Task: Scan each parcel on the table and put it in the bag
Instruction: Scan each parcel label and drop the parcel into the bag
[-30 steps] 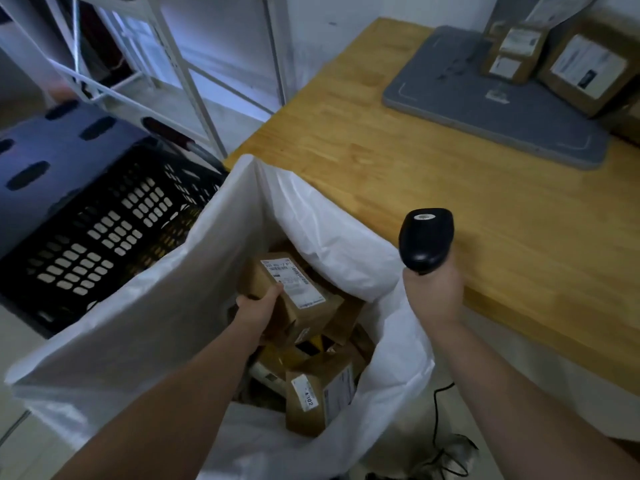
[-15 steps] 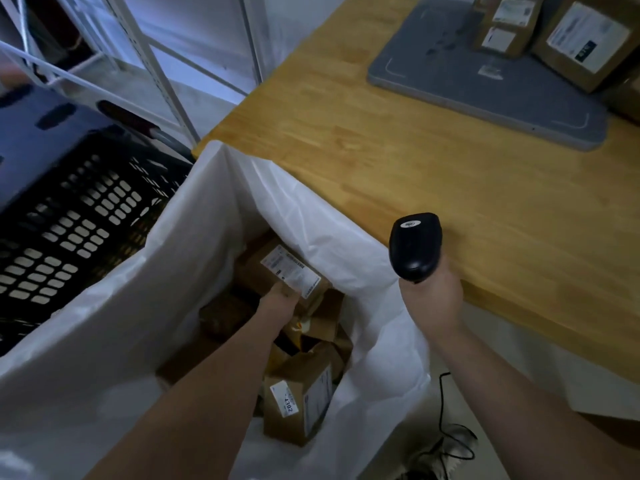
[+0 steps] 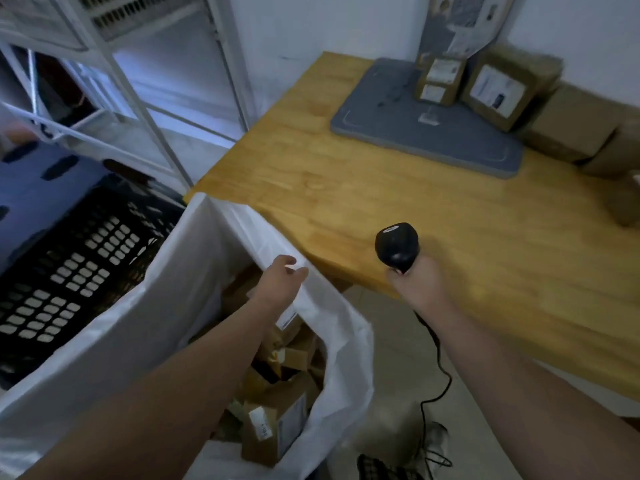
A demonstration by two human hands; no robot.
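Note:
A large white bag [image 3: 162, 306] stands open at the table's near left corner, with several brown parcels [image 3: 273, 424] lying inside it. My left hand [image 3: 282, 280] is empty and hovers with relaxed fingers over the bag's far rim. My right hand [image 3: 417, 284] grips a black corded barcode scanner [image 3: 396, 245] upright above the table's front edge. More brown parcels with white labels [image 3: 495, 88] sit at the back right of the wooden table [image 3: 381, 195], and a small stacked one [image 3: 439, 81] rests on a grey mat [image 3: 426, 133].
A black perforated crate [image 3: 69, 271] sits on the floor left of the bag. A white metal shelf frame [image 3: 131, 98] stands behind it. The scanner's cable [image 3: 440, 362] hangs down to the floor beside the table.
My left hand has let go of the labelled parcel inside the bag and risen out to the bag's rim. The view has tilted up toward the table; the scanner hand stays near the table edge.

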